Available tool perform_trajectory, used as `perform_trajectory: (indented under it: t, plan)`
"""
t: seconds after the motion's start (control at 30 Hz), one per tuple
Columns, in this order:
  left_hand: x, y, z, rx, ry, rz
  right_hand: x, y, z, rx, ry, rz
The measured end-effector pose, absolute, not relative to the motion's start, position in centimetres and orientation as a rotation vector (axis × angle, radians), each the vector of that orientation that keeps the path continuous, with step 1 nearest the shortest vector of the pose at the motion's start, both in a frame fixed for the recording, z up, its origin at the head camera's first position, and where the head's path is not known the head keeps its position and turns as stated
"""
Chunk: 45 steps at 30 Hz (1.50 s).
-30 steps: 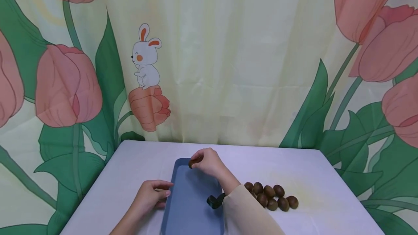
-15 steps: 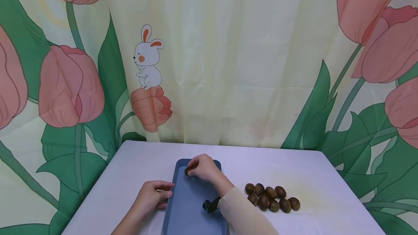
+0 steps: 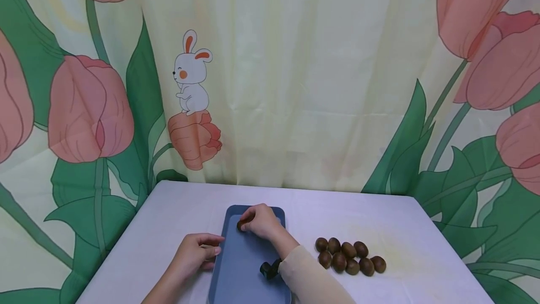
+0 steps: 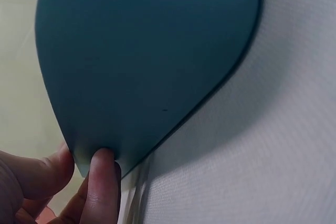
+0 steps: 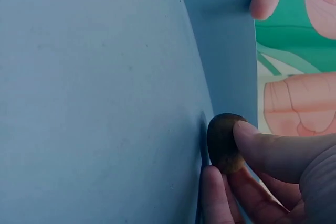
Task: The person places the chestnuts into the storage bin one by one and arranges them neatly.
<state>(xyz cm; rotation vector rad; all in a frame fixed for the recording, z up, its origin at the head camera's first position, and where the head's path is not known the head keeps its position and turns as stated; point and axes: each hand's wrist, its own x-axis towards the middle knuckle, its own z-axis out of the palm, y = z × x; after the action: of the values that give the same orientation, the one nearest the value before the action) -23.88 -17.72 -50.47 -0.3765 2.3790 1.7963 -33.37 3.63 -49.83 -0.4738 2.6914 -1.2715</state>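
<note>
On the white table lies a blue rectangular tray. My right hand reaches over its far part and pinches a brown chestnut between thumb and fingers. In the right wrist view the oval chestnut is dark on top and lighter below, right beside the tray's inner wall. Whether it touches the tray floor I cannot tell. At the tray's left edge rests my left hand, one fingertip on the rim and another against the outer wall.
Right of the tray, several chestnuts lie close together on the table. A black wrist camera sits at my right wrist, above the tray. Behind the table hangs a curtain printed with tulips and a rabbit.
My right hand has come down and nearer with the chestnut, from above the tray's far rim to the far left part inside it. The left hand stays in place.
</note>
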Motion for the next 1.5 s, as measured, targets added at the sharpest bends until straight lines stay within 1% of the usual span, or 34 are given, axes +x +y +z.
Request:
perform_trajectory:
  t: [0.5, 0.77, 0.97, 1.13, 1.5]
  plan:
    - [-23.8, -17.7, -50.5, -0.37, 2.386, 1.779, -33.2, 3.1, -49.7, -0.497, 2.703, -1.256]
    - [-23.9, -17.5, -50.4, -0.376, 2.387, 1.778, -33.1, 3.4, -49.1, -0.503, 2.668, -1.298]
    - [-23.8, -17.6, -50.6, -0.373, 2.401, 1.782, -33.4, 3.7, -48.9, -0.514, 2.687, -1.243]
    - [-23.8, -17.6, -50.7, -0.373, 2.396, 1.785, -33.3, 4.2, -48.0, -0.523, 2.69, -1.231]
    - [-23.8, -17.6, -50.8, -0.38, 2.402, 1.775, -32.0, 5.8, -45.4, -0.571, 2.688, -1.303]
